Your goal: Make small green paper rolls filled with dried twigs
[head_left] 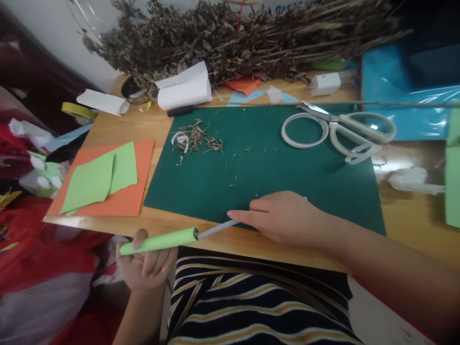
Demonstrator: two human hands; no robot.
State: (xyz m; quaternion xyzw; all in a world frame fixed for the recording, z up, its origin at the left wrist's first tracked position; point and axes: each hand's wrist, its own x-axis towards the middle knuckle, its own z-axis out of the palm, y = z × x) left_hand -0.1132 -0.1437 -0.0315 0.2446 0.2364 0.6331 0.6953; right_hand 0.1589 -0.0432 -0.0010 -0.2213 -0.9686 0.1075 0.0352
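Note:
My left hand (149, 266) is closed around a rolled green paper tube (163, 241), held low in front of the table edge. Something dark shows inside the tube's right end. A thin whitish stick (217, 229) runs from that open end to my right hand (278, 215), whose fingers are closed on it above the mat's front edge. Whether the stick reaches far into the tube is hidden. On the green cutting mat (258, 172) lie a small heap of dry stems (197, 136), a roll of tape (283, 132) and scissors with cream handles (345, 122).
Green paper pieces (91, 182) rest on an orange sheet (132, 199) at the left. A paper towel roll (185, 96) and a large bundle of dried plants (215, 43) line the back. A blue plastic package (395, 115) is at the right, beside crumpled white plastic (411, 179).

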